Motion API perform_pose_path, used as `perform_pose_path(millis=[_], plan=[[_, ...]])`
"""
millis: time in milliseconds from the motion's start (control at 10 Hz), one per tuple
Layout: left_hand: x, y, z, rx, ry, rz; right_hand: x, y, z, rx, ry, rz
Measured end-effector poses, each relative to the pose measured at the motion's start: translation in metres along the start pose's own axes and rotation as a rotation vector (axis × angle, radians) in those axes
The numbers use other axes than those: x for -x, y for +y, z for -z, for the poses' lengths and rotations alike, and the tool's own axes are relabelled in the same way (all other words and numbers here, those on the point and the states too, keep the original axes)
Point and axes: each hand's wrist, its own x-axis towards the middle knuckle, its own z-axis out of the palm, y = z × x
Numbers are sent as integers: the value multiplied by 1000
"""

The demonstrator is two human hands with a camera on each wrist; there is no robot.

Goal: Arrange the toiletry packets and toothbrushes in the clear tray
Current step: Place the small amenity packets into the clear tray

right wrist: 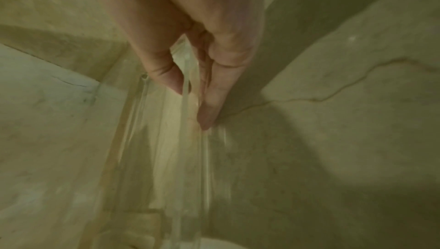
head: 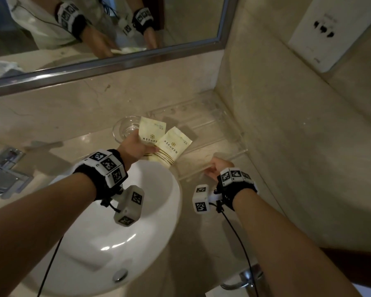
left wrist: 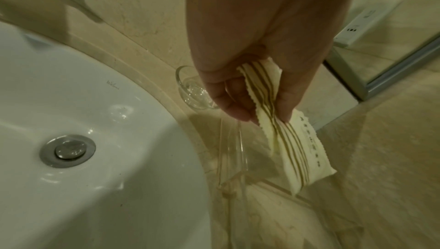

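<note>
While your forearms reach over the white oval ceramic washbasin (head: 124, 239), your right hand (head: 217, 167) pinches the near wall of the clear rectangular acrylic tray (head: 221, 133); in the right wrist view the thumb (right wrist: 166, 76) lies on one side of that wall and a finger (right wrist: 212, 102) on the other. That tray sits on the beige marble counter (head: 263, 202), pushed into the corner where two walls meet. Farther out, your left hand (head: 137, 146) grips two pale yellow foil toiletry packets with brown stripes (head: 163, 144) by their striped lower ends, thumb against fingers, so the packets fan out beyond the fingertips and hang above the tray's left end, not resting in it. Just left of the packets stands a small round clear glass dish (head: 124, 129), partly hidden by the left one. Behind, along the back wall, runs the metal-framed mirror (head: 116, 63), which reflects both hands. A white wall socket plate (head: 330, 28) is fixed on the right-hand wall.
</note>
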Motion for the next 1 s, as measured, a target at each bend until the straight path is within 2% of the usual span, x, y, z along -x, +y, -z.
perform_pose_path(millis=[100, 400, 600, 700, 800, 900, 1000], plan=[[6, 7, 3, 2, 6, -25, 5, 9, 8, 7, -76, 18], [12, 16, 7, -34, -2, -94, 12, 22, 37, 177, -67, 23], [16, 17, 3, -16, 2, -80, 26, 25, 47, 223, -76, 14], [18, 18, 2, -9, 0, -80, 32, 28, 51, 347, -24, -23], [22, 22, -2, -12, -20, -103, 47, 17, 47, 672, -29, -51], [23, 21, -5, 5, -15, -118, 63, -2, 35, 741, -120, 63], [21, 19, -7, 2, -28, -126, 79, -18, 17, 501, -299, 228]])
